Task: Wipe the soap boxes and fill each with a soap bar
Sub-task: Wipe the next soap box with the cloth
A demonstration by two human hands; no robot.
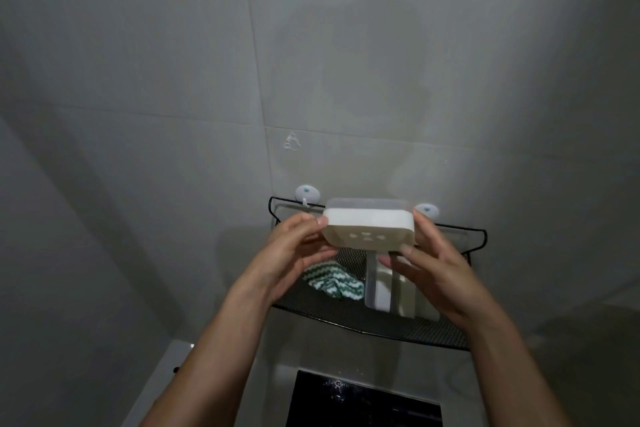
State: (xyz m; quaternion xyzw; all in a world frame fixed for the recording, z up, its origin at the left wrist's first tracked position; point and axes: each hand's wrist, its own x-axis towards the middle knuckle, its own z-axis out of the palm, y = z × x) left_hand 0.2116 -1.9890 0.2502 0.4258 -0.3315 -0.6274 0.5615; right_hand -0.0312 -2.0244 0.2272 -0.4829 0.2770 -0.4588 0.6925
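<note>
I hold a white soap box [370,231] with a clear lid up above the black mesh wall shelf [353,317]. Its underside, with small drain holes, faces me. My left hand [294,253] grips its left end and my right hand [433,270] grips its right end. On the shelf below stands another clear-lidded soap box [381,291] on its side, partly hidden by my right hand. A green and white striped cloth [334,282] lies crumpled on the shelf's left part.
The shelf hangs from two white suction hooks [307,193] on a grey tiled wall [173,80]. Below the shelf is a white fixture with a black panel [360,399]. A white ledge [166,374] runs along the lower left.
</note>
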